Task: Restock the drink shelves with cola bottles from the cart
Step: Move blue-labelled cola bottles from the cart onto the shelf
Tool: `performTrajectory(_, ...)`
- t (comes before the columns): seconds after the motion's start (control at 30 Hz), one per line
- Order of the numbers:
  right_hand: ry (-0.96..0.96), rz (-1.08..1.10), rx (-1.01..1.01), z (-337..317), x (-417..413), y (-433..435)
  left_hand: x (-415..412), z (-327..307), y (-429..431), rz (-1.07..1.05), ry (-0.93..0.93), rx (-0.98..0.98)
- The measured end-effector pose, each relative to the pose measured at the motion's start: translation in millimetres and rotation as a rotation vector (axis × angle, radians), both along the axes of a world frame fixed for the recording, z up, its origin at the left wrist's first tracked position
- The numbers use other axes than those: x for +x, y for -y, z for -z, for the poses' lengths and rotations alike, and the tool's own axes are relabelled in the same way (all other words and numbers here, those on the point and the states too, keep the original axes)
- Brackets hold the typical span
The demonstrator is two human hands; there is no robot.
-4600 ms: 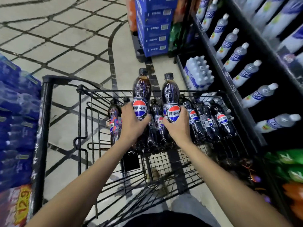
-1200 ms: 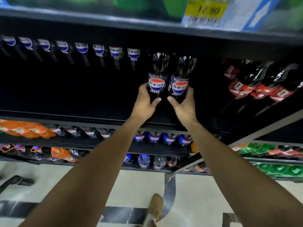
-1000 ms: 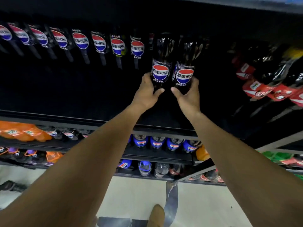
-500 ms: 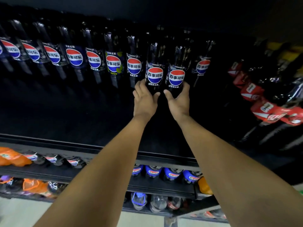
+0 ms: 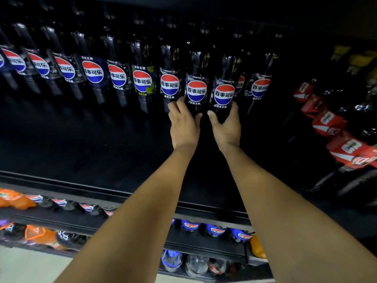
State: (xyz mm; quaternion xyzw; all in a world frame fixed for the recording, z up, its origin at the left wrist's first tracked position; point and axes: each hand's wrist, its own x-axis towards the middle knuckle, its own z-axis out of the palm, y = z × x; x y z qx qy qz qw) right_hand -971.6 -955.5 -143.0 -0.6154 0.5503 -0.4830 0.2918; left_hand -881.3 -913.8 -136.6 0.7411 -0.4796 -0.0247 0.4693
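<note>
**shelf_newbie:** How do those cola bottles handle? Where do you take hold?

**me:** I've got one in each hand right now. My left hand point(image 5: 184, 124) is curled round the lower body of the left cola bottle point(image 5: 196, 86), and my right hand point(image 5: 226, 127) is wrapped the same way round the right cola bottle point(image 5: 224, 92). They look full, so I'd guess hefty, stiff, and a bit slick. To me a low wrap-around grip beats pinching the neck.

**shelf_newbie:** And where are they sitting?

**me:** Upright, side by side, just past my fingers, at the right end of the row of cola bottles point(image 5: 92, 72) deep on the dark shelf point(image 5: 102, 139). Both my arms are stretched out. It's too dark to tell if the bases are down, so I'd let go gently.
</note>
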Motion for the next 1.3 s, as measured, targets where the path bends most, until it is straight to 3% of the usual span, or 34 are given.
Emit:
performTrajectory(0.27, -0.166, 0.054, -0.025, 0, 2, 2, 2, 0, 2, 0.026, -0.091, -0.016)
performTrajectory(0.73, -0.201, 0.086, -0.07, 0, 3, 2, 3, -1, 1, 0.023, -0.113, -0.029)
performTrajectory(1.03, -0.034, 0.111, 0.034, -2, -1, 0, 0, -5, -10, -0.005, -0.192, -0.023)
performTrajectory(1.1, -0.083, 0.149, 0.052, -5, -5, -9, 4, -8, -21, -0.034, -0.079, 0.062)
performTrajectory(1.2, -0.412, 0.206, -0.01, -15, -8, -36, 23, -16, -49, -0.053, 0.317, 0.252)
performTrajectory(1.3, -0.72, 0.085, -0.108, -30, -7, -80, 43, -26, -92, 0.002, 0.592, 0.406)
